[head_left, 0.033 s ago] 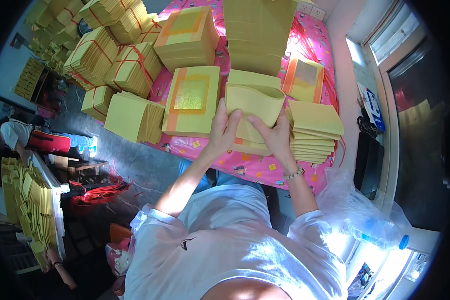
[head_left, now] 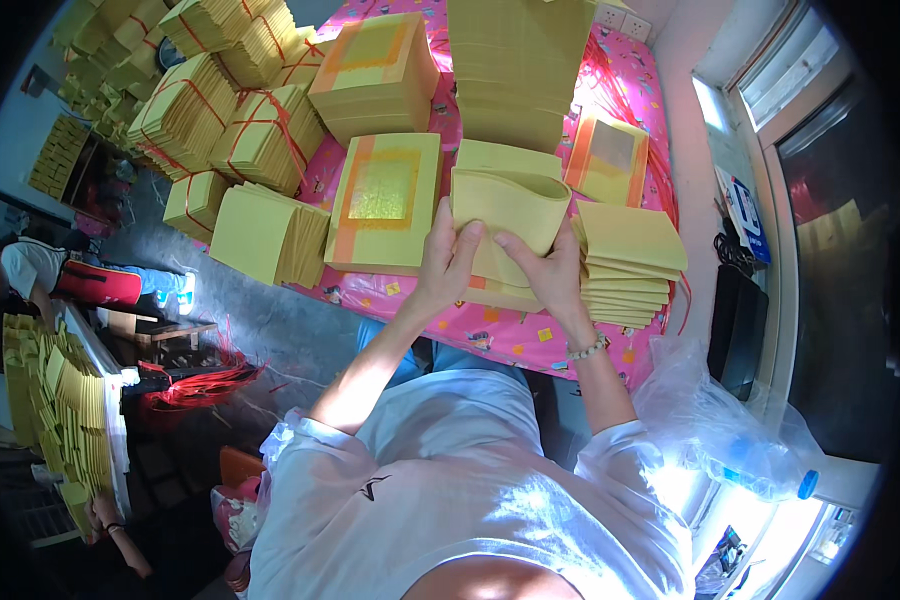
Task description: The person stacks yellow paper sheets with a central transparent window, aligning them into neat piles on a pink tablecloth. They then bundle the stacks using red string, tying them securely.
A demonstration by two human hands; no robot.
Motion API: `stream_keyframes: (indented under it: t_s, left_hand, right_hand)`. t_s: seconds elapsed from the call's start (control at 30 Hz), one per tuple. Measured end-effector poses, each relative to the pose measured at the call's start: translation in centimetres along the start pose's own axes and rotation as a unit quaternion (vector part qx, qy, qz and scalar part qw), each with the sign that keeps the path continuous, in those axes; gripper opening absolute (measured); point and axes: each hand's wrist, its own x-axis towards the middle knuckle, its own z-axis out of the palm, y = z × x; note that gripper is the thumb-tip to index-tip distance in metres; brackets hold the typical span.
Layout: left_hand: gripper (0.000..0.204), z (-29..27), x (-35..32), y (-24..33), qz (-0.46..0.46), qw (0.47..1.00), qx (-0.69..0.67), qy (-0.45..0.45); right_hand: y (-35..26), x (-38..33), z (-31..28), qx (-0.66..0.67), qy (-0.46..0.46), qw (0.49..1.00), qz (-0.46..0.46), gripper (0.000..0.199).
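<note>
My left hand and my right hand both grip a thick wad of plain yellow paper sheets, bent into a curve above the pink patterned table. Under the wad lies a flat pile of the same sheets. Just left of my left hand sits a stack topped by a sheet with an orange border and a gold foil square. A stepped pile of yellow sheets lies right of my right hand, which wears a bead bracelet.
A tall yellow stack and more bordered stacks fill the far table. Bundles tied with red string pile up at left. A clear plastic bag is at right, red strings on the floor, another person at left.
</note>
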Motion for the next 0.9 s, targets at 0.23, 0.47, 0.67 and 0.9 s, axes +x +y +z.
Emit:
stream_keyframes:
  t_s: [0.23, 0.47, 0.67, 0.9]
  left_hand:
    - [0.026, 0.3, -0.4, 1.3, -0.007, 0.998, -0.048, 0.031]
    - [0.024, 0.4, -0.4, 2.9, -0.063, 0.995, -0.061, 0.037]
    - [0.025, 0.3, -0.5, 3.4, -0.092, 0.992, -0.085, 0.034]
    - [0.025, 0.2, -0.5, 3.5, -0.124, 0.989, -0.08, 0.01]
  right_hand:
    - [-0.3, -0.4, -0.8, 0.023, -0.027, 0.999, 0.015, 0.041]
    - [-1.5, -0.7, -0.5, 0.047, 0.002, 0.996, 0.081, 0.027]
    - [-1.8, 0.0, -0.8, 0.086, 0.046, 0.995, 0.024, 0.02]
    - [-2.5, 0.3, -0.7, 0.072, 0.094, 0.993, 0.017, 0.017]
